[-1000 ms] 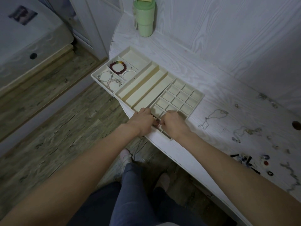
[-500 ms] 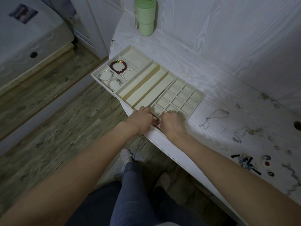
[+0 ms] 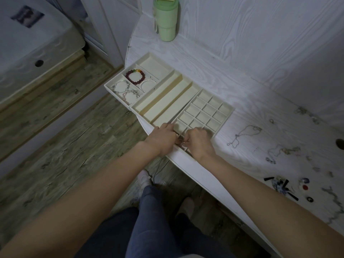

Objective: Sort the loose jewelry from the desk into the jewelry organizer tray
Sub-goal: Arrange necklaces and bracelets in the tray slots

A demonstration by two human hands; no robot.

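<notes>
The cream jewelry organizer tray (image 3: 226, 116) lies across the white desk (image 3: 214, 67), with a grid of small cells at its right end. My left hand (image 3: 164, 138) and my right hand (image 3: 198, 142) meet over the grid's near corner, fingers curled, pinching a small piece of jewelry (image 3: 181, 142) between them; what it is cannot be made out. A dark red bead bracelet (image 3: 135, 77), a pearl bracelet (image 3: 147, 83) and silver bracelets (image 3: 123, 90) lie in the left compartments. Loose chains (image 3: 243, 134) lie on the desk to the right.
A green tumbler (image 3: 165, 19) stands at the back of the desk. More loose chains (image 3: 283, 151), black clips and small rings (image 3: 286, 185) are scattered at the right. The desk's front edge runs just under my wrists; wooden floor and my legs lie below.
Both hands have stayed together at the grid's near corner, fingers working slightly on the small piece. The view has shifted a little.
</notes>
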